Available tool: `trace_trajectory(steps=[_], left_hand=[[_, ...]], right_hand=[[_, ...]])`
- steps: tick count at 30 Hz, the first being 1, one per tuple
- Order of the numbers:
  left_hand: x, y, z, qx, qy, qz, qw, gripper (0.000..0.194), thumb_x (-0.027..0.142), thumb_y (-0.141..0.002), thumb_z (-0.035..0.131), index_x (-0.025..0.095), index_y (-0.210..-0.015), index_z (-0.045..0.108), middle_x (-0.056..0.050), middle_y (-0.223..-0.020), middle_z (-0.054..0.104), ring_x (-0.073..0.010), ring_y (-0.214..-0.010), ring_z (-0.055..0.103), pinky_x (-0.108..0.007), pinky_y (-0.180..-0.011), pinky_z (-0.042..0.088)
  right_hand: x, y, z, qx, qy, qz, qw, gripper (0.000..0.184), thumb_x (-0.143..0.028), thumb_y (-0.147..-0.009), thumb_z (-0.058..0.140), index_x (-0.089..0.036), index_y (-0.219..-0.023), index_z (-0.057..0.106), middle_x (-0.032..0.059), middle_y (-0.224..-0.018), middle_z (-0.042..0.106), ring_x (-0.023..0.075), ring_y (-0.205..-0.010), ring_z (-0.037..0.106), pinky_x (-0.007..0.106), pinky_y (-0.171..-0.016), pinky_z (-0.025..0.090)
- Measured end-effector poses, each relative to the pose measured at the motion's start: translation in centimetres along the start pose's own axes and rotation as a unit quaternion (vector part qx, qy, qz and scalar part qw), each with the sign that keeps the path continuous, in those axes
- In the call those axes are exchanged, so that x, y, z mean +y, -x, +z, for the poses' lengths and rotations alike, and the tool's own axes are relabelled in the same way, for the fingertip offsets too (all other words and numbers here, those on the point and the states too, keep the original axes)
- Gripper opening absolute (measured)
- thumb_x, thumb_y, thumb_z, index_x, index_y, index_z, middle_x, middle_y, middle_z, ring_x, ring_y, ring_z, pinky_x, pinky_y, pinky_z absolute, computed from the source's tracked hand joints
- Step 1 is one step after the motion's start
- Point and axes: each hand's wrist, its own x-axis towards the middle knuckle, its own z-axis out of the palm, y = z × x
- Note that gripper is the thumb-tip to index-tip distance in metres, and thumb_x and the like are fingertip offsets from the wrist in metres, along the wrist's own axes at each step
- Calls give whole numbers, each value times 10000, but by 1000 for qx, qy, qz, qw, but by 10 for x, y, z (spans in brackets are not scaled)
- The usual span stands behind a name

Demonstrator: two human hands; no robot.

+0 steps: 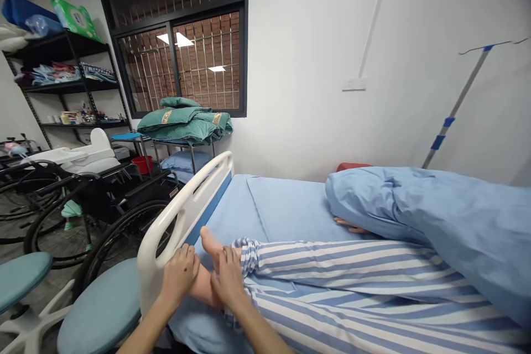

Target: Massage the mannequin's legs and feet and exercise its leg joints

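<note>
A person lies on a hospital bed (286, 207) in blue-and-white striped trousers (357, 276), with a blue quilt (435, 215) over the upper body. One bare foot (207, 257) rests near the white footboard (182, 210). My left hand (179, 275) is wrapped round the sole and heel of that foot. My right hand (227, 283) grips the same foot at the ankle, just below the trouser cuff. Both hands have their fingers closed on the foot.
A black wheelchair (103, 210) stands left of the bed, with two teal stools (102, 310) in front. A cart with folded green bedding (186, 121) sits under the window. Black shelving (66, 77) lines the left wall. An IV pole (456, 102) leans at the right.
</note>
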Motion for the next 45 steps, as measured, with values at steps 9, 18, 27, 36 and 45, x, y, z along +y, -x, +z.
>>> trace_trajectory(steps=[9,18,27,36,45], left_hand=[[7,-19,-29,-176,-5,7,984,361,227,-851,305,102,-903,640,-167,-836,642,-239,-801,613,-333,-662,436],[12,-37,-15,-213,9,40,976,319,197,-819,377,117,-816,686,-160,-810,660,-230,-809,615,-334,-714,432],[10,-24,-2,-133,15,-86,987,440,282,-852,261,114,-878,666,-170,-852,659,-253,-807,624,-346,-688,429],[12,-5,6,-46,129,-253,958,402,388,-841,296,200,-786,646,-84,-791,676,-214,-739,616,-295,-635,405],[0,-9,-2,-93,13,-120,988,387,271,-820,303,130,-822,664,-163,-815,661,-271,-802,616,-360,-675,423]], right_hand=[[-15,31,6,-162,45,-6,986,646,-265,-587,636,-137,-1186,434,160,-1026,583,308,-907,560,412,-762,424],[-15,28,18,-177,94,35,979,548,-323,-555,705,-162,-1033,489,147,-951,606,298,-830,606,383,-698,449],[-17,26,17,-166,96,54,980,505,-331,-580,693,-162,-1013,495,135,-928,606,285,-847,594,376,-714,446],[-17,27,19,-158,88,58,982,538,-329,-557,720,-158,-1014,492,130,-940,598,283,-871,584,385,-746,433],[-20,27,15,-160,82,61,982,559,-319,-540,733,-157,-1021,498,133,-936,600,282,-871,587,390,-746,437]])
